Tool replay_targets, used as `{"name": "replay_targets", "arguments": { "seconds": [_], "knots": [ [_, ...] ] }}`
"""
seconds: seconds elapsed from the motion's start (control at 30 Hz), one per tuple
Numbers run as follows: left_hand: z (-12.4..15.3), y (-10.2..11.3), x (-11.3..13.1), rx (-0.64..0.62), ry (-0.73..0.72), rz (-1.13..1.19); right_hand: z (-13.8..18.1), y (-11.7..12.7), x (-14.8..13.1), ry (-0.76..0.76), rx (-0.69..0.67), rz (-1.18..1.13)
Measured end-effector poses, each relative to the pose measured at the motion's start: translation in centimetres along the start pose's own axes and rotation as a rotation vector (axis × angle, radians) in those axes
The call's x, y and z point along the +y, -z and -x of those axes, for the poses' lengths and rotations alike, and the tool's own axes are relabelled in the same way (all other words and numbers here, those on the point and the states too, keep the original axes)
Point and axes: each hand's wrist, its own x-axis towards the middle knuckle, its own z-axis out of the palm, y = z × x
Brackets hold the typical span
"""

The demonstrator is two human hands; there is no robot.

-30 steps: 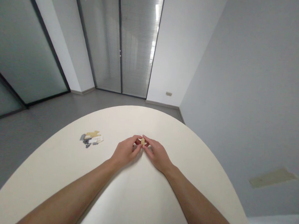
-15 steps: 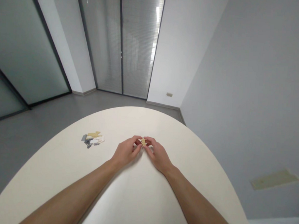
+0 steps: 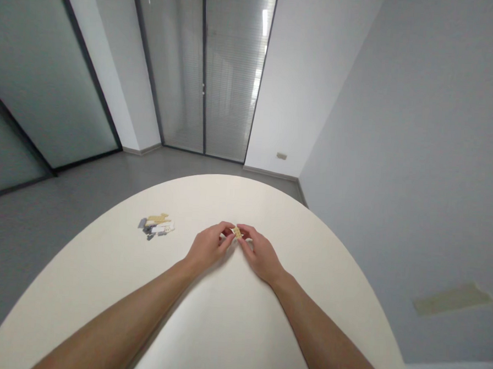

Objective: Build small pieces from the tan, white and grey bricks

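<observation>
A small tan piece with bumps on it, like a toy building brick (image 3: pixel 238 232), is held between my two hands over the middle of the table. My left hand (image 3: pixel 210 244) pinches it from the left with thumb and fingers. From the other side, the thumb and fingers of my right hand (image 3: pixel 261 254) close on it too. My fingertips cover part of its edges. Off to the left lies a loose pile of small pieces (image 3: pixel 157 227), in tan, white and grey.
The white round table (image 3: pixel 231 327) curves away on both sides. Beyond its far edge are grey floor (image 3: pixel 106 171) and a glass partition with blinds (image 3: pixel 231 84). A plain wall (image 3: pixel 417 160) with a strip of tape (image 3: pixel 453 299) stands to the right.
The tan brick has tilted slightly between my fingertips, and both hands keep their grip. The whole view has shifted a little; the pile lies as before.
</observation>
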Motion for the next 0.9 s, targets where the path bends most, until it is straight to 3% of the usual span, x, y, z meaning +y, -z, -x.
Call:
{"name": "replay_targets", "arguments": {
  "seconds": [0.3,0.57,0.9],
  "knots": [
    [-0.08,0.06,-0.12,0.016,-0.002,-0.057,0.04,0.13,-0.39,0.071,-0.032,-0.030],
    [0.08,0.06,0.00,0.010,-0.018,0.007,-0.05,0.17,-0.49,-0.034,-0.017,-0.076],
    [0.00,-0.09,-0.22,0.033,-0.007,-0.003,-0.24,-0.04,0.28,0.007,0.027,-0.110]
  ]
}}
